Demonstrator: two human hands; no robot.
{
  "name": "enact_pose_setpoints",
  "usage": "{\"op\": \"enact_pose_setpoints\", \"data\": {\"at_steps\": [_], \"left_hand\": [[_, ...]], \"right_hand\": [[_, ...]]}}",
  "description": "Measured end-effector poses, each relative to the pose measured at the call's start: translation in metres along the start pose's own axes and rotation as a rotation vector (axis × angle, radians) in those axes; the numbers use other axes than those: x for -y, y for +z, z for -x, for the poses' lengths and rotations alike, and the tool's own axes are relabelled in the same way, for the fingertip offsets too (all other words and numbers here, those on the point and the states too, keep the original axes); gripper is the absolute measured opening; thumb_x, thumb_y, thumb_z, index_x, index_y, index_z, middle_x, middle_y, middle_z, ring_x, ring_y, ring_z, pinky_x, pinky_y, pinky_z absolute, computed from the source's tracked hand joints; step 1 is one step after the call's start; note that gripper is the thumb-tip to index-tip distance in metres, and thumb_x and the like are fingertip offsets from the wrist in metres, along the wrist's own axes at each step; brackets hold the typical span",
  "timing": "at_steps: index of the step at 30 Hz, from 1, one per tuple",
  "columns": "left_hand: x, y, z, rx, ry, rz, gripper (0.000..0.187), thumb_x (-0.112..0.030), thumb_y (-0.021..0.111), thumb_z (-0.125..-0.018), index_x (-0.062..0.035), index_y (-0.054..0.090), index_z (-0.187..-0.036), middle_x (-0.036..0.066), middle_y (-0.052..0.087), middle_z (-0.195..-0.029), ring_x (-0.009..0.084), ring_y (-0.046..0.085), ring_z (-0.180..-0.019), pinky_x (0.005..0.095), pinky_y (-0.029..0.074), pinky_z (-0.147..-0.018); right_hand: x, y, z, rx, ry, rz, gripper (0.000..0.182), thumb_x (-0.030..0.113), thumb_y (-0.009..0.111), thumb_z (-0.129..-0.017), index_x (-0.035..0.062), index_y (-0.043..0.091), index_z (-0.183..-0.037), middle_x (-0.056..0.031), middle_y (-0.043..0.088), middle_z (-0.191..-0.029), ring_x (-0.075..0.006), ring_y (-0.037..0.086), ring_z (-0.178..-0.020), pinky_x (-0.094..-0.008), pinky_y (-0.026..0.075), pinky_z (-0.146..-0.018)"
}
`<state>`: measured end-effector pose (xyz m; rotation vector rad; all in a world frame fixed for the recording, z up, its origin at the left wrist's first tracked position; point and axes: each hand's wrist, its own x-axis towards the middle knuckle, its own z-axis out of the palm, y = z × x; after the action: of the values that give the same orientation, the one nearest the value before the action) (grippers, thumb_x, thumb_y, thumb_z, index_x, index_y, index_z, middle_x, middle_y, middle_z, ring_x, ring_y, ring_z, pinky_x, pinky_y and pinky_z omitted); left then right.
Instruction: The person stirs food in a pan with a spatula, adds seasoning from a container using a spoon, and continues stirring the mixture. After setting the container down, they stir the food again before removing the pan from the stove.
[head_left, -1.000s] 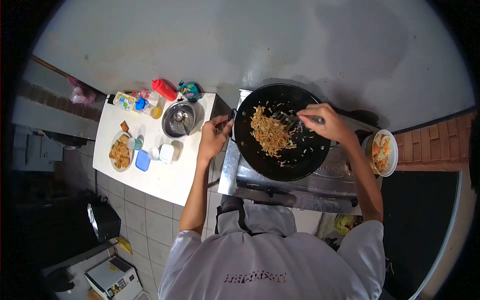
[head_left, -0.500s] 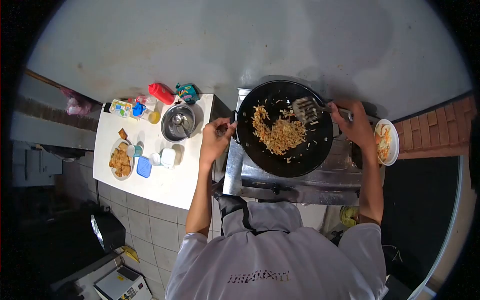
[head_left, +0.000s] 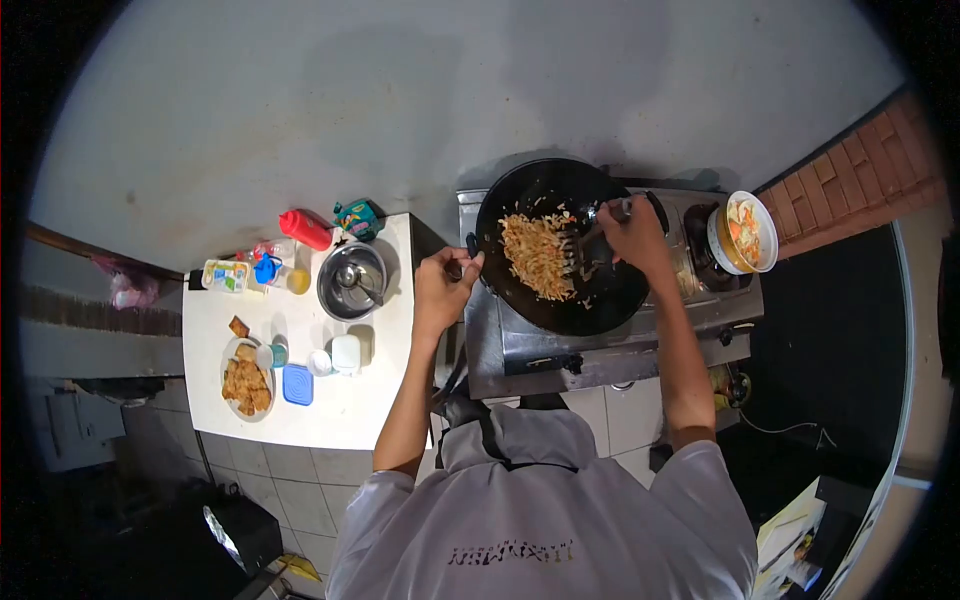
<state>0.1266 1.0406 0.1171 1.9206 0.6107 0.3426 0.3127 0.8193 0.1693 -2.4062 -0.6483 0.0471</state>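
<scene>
You have moderate light on the wok (head_left: 612,300), the tabletop (head_left: 350,412) left of it brighter, and soft shadows on the wall (head_left: 440,60) behind it. Glare streaks the stove (head_left: 650,352) around the wok; far to its lower left you lose detail in darkness, and the wide lens darkens the corners.

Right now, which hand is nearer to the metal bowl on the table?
Left. The left hand, at the wok handle, is to the right of the metal bowl; the right hand, gripping the spatula over the wok, is farther right.

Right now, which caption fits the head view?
Left hand holds the wok handle, right hand a spatula against food.
</scene>
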Motion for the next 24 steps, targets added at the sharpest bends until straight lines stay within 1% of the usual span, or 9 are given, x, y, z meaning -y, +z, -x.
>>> {"op": "enact_pose_setpoints", "data": {"at_steps": [2, 4, 6, 7, 10, 11, 15, 18, 24], "left_hand": [[0.003, -0.001, -0.001, 0.003, 0.000, 0.070, 0.024, -0.016, 0.071, -0.084, 0.0059, 0.061, -0.088, 0.003, 0.062, -0.074, 0.0064, 0.053, -0.067, 0.0231, 0.044, -0.060], [0.011, -0.001, -0.005, 0.011, 0.034, 0.050, 0.024, -0.016, 0.071, -0.084, 0.0058, 0.061, -0.089, 0.003, 0.062, -0.074, 0.0065, 0.054, -0.066, 0.0230, 0.044, -0.059], [0.013, 0.002, -0.006, 0.029, 0.058, 0.034, 0.024, -0.016, 0.072, -0.084, 0.0058, 0.061, -0.089, 0.003, 0.062, -0.075, 0.0066, 0.054, -0.065, 0.0228, 0.044, -0.058], [0.011, 0.004, -0.006, -0.013, 0.055, 0.077, 0.025, -0.016, 0.072, -0.083, 0.0062, 0.062, -0.086, 0.003, 0.060, -0.069, 0.0063, 0.051, -0.061, 0.0227, 0.043, -0.055], [0.009, 0.003, -0.005, -0.033, 0.030, 0.147, 0.025, -0.016, 0.073, -0.082, 0.0066, 0.063, -0.082, 0.002, 0.058, -0.063, 0.0066, 0.049, -0.057, 0.0230, 0.042, -0.054], [0.012, 0.004, -0.005, -0.033, 0.039, 0.168, 0.025, -0.016, 0.073, -0.082, 0.0064, 0.063, -0.082, 0.002, 0.058, -0.063, 0.0064, 0.049, -0.057, 0.0230, 0.041, -0.054], [0.000, 0.000, -0.002, -0.030, -0.010, 0.054, 0.023, -0.015, 0.073, -0.082, 0.0056, 0.062, -0.081, 0.000, 0.056, -0.064, 0.0049, 0.046, -0.057, 0.0221, 0.038, -0.052], [-0.009, -0.002, 0.002, -0.005, 0.012, 0.027, 0.029, -0.019, 0.070, -0.085, 0.0074, 0.061, -0.091, 0.005, 0.063, -0.073, 0.0070, 0.057, -0.067, 0.0226, 0.045, -0.059], [-0.013, 0.002, 0.008, -0.028, 0.012, 0.058, 0.025, -0.016, 0.071, -0.084, 0.0071, 0.062, -0.088, 0.003, 0.059, -0.070, 0.0065, 0.051, -0.064, 0.0226, 0.043, -0.059]], "right_hand": [[0.026, -0.030, 0.008, 0.048, 0.188, -0.346, 0.035, 0.022, 0.064, -0.084, -0.0114, 0.055, -0.086, -0.0200, 0.063, -0.072, -0.0280, 0.066, -0.064, -0.0372, 0.050, -0.049], [0.012, -0.032, 0.003, 0.057, 0.198, -0.300, 0.033, 0.021, 0.064, -0.084, -0.0105, 0.055, -0.086, -0.0187, 0.062, -0.069, -0.0267, 0.066, -0.060, -0.0359, 0.051, -0.049], [0.001, -0.006, 0.004, -0.077, 0.014, 0.250, 0.029, 0.018, 0.063, -0.086, -0.0096, 0.056, -0.087, -0.0129, 0.062, -0.067, -0.0162, 0.061, -0.049, -0.0295, 0.047, -0.041], [0.006, 0.003, 0.007, 0.007, 0.153, -0.277, 0.028, 0.018, 0.062, -0.086, -0.0099, 0.057, -0.087, -0.0142, 0.063, -0.069, -0.0185, 0.059, -0.043, -0.0297, 0.047, -0.039], [0.003, -0.008, 0.001, -0.008, 0.171, -0.445, 0.028, 0.017, 0.062, -0.085, -0.0105, 0.057, -0.087, -0.0158, 0.063, -0.070, -0.0225, 0.062, -0.044, -0.0312, 0.047, -0.039], [-0.006, -0.026, -0.003, 0.150, 0.216, -0.381, 0.027, 0.016, 0.062, -0.086, -0.0105, 0.057, -0.089, -0.0155, 0.064, -0.070, -0.0225, 0.062, -0.046, -0.0310, 0.047, -0.039], [-0.009, 0.011, 0.007, -0.015, 0.182, -0.433, 0.029, 0.016, 0.065, -0.084, -0.0088, 0.056, -0.095, -0.0139, 0.062, -0.074, -0.0171, 0.058, -0.047, -0.0290, 0.050, -0.040], [-0.013, 0.012, -0.003, 0.054, 0.228, -0.655, 0.030, 0.015, 0.066, -0.082, -0.0093, 0.055, -0.095, -0.0145, 0.062, -0.075, -0.0174, 0.061, -0.050, -0.0303, 0.052, -0.041], [-0.011, 0.005, 0.001, 0.041, 0.219, -0.558, 0.033, 0.018, 0.067, -0.081, -0.0107, 0.054, -0.090, -0.0171, 0.062, -0.078, -0.0176, 0.061, -0.053, -0.0309, 0.053, -0.041]]}}
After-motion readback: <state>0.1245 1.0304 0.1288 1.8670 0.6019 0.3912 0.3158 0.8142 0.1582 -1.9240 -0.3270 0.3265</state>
